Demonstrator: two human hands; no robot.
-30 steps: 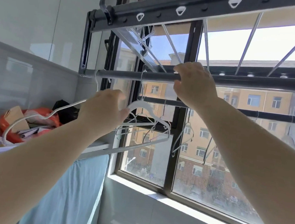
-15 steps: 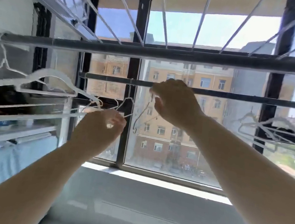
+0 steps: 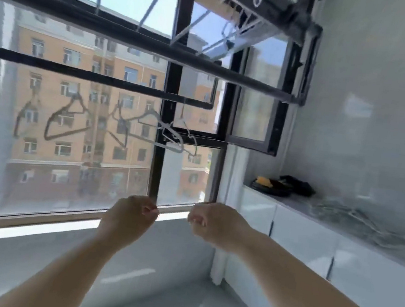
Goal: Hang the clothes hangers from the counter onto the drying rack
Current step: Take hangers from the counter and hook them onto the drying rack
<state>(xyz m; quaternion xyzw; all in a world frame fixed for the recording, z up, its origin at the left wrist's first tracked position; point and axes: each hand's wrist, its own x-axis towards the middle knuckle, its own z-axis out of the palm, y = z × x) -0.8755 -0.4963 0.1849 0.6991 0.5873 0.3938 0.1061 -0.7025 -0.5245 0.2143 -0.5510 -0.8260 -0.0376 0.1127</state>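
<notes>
The drying rack's near rail [image 3: 207,64] and far rail [image 3: 78,73] cross the window high up. Several wire hangers [image 3: 65,121] hang from the far rail, with pale ones [image 3: 173,137] toward its right end. A blurred heap of pale hangers [image 3: 356,218] lies on the white counter [image 3: 299,206] at the right. My left hand [image 3: 132,216] and right hand [image 3: 213,223] are side by side low in front of the window sill. Both have curled fingers and hold nothing. They are well below the rails and left of the counter.
A dark dish with something orange [image 3: 271,186] and a black item [image 3: 297,184] sit at the counter's far end. White cabinet doors [image 3: 300,242] run below the counter. A tiled wall [image 3: 381,98] rises on the right, and the rack's dark frame [image 3: 306,64] is fixed there.
The view has swung right, from the left end of the rack to the right-hand counter. Both hands have dropped from the rails and the left one no longer touches a hanger.
</notes>
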